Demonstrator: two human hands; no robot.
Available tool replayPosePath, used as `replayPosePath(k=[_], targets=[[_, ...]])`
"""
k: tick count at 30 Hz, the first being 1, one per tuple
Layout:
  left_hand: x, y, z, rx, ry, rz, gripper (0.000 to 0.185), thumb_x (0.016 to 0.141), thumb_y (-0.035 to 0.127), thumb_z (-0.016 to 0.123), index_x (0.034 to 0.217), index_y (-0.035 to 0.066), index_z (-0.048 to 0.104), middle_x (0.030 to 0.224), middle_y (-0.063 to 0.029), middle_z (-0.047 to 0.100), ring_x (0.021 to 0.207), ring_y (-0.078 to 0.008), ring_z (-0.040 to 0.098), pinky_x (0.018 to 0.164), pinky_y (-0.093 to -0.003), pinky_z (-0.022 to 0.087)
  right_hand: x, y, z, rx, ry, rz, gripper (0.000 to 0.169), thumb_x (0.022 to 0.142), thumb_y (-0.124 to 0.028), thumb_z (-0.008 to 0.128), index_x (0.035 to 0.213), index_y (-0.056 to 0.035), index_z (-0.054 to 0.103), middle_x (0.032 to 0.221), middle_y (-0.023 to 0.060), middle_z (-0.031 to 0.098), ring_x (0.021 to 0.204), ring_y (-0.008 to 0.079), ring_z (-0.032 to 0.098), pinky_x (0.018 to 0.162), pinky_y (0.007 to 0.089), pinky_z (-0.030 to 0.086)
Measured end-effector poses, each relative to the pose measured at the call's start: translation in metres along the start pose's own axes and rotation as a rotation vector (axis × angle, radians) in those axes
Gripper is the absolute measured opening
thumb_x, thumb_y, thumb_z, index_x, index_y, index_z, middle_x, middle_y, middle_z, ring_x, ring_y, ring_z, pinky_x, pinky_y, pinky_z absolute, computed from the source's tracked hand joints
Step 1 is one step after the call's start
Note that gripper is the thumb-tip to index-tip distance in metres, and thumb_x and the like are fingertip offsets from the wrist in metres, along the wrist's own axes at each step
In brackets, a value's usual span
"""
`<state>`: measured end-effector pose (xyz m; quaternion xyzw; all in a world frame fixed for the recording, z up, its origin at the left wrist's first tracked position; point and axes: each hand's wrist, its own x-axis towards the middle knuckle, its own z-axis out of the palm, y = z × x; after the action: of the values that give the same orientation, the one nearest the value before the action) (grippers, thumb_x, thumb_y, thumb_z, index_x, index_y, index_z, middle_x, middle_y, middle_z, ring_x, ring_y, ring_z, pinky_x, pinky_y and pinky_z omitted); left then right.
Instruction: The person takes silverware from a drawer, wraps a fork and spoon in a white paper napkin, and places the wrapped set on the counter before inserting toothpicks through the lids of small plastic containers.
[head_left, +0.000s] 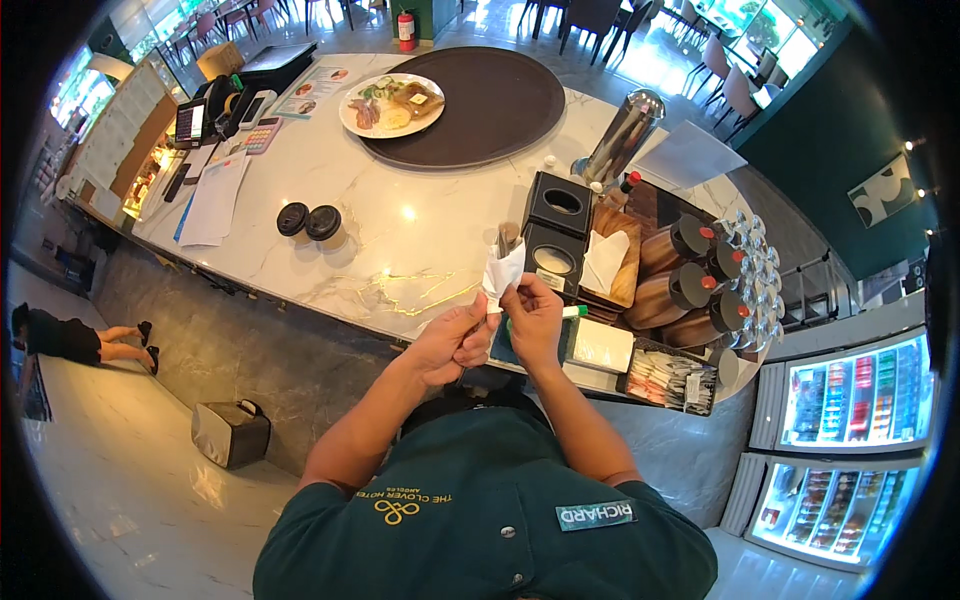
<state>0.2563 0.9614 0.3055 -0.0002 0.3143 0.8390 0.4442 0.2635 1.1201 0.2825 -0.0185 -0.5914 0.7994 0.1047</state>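
Observation:
Both hands meet over the near edge of a white marble-patterned counter (420, 225). Between them they hold a white paper napkin (504, 271) wrapped around cutlery, with metal ends (508, 237) standing out of its top. My left hand (448, 341) pinches the lower end of the bundle, where part of a handle shows under the fingers. My right hand (534, 315) grips the napkin's lower right side with thumb and fingertips. Just right of the bundle stands a black holder (559, 202) with round openings. A green-capped marker (574, 310) lies by my right hand.
A plate of food (352, 118) overlaps a large brown oval tray (480, 105). Two lidded cups (325, 222) stand left. On the right are a wooden napkin tray (626, 281), copper-coloured jugs (667, 292), upturned glasses (754, 277), a sachet basket (671, 379) and a metal pitcher (626, 135).

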Motion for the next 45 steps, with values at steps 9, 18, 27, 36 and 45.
replayPosePath(k=[9,18,27,36,45], targets=[[-0.004,0.001,0.003,0.067,0.048,0.069,0.042,0.106,0.045,0.044,0.114,0.007,0.059,0.060,0.0049,0.044,0.042,-0.0033,0.030,0.044,-0.0199,0.026,0.005,0.001,-0.004,0.101,0.016,-0.001,0.019,0.094,0.000,0.064,0.112,0.0035,0.057,0.100,0.0062,0.062,0.083,0.0097,0.063,0.072,0.0235,0.052],[0.014,-0.020,-0.012,0.353,0.316,0.361,0.032,0.101,0.032,0.061,0.107,0.002,0.071,0.091,-0.0054,0.073,0.055,-0.0073,0.058,0.047,-0.0189,0.040,-0.023,0.002,-0.001,-0.196,0.045,-0.070,0.023,0.099,-0.011,0.063,0.112,0.0068,0.066,0.100,0.0064,0.067,0.094,0.0123,0.064,0.081,0.0249,0.052],[0.016,-0.039,-0.004,0.580,0.389,0.365,0.032,0.100,0.029,0.062,0.107,-0.001,0.073,0.093,-0.0070,0.074,0.062,-0.0085,0.064,0.052,-0.0201,0.045,-0.019,-0.009,-0.010,-0.146,-0.121,0.093,0.039,0.106,-0.027,0.051,0.112,0.0083,0.067,0.108,0.0130,0.073,0.084,0.0094,0.065,0.074,0.0242,0.051],[-0.010,-0.050,0.000,0.532,0.328,0.230,0.040,0.104,0.036,0.054,0.120,0.001,0.064,0.102,-0.0059,0.071,0.072,-0.0130,0.070,0.063,-0.0227,0.053,-0.027,-0.005,-0.019,-0.034,-0.208,0.265,0.036,0.103,-0.027,0.057,0.107,0.0062,0.071,0.091,0.0068,0.073,0.072,0.0064,0.058,0.061,0.0231,0.044],[-0.035,-0.058,0.001,0.404,0.675,0.658,0.033,0.098,0.014,0.065,0.126,-0.002,0.060,0.109,-0.0112,0.070,0.086,-0.0167,0.072,0.073,-0.0238,0.057,-0.029,0.025,0.026,-0.084,-0.175,0.202,0.035,0.099,-0.028,0.065,0.091,0.0058,0.072,0.078,0.0015,0.068,0.068,0.0057,0.053,0.060,0.0240,0.041]])
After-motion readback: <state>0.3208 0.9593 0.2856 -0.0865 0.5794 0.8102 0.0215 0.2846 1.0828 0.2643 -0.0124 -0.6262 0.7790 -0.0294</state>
